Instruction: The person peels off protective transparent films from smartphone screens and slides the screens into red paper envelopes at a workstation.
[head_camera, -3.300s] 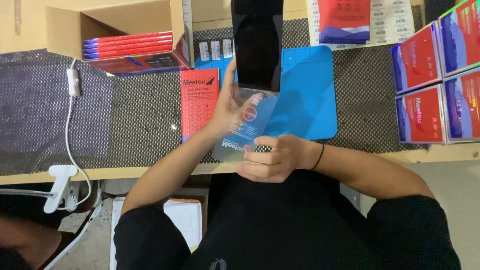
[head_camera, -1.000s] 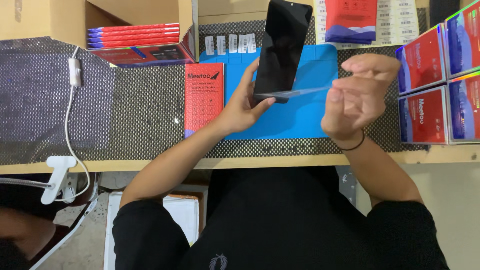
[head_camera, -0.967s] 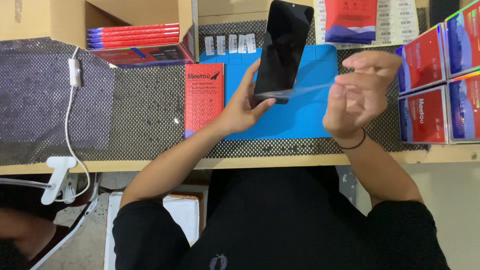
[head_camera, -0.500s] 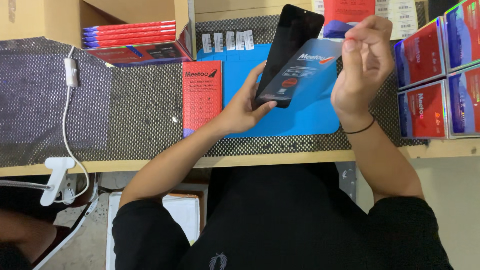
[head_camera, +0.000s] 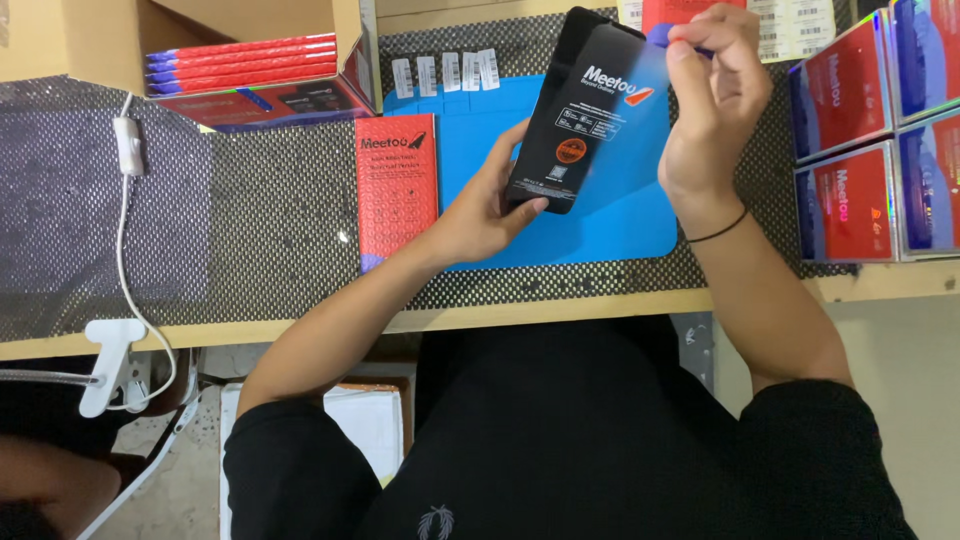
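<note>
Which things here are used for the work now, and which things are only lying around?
In use: black phone, clear protector film, left hand, right hand.

Lying about: red flat pack, blue mat, red boxes, white cable, cardboard box.

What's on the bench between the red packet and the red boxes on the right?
In the head view, the blue mat lies between the red packet and red boxes, on the mesh liner.
</note>
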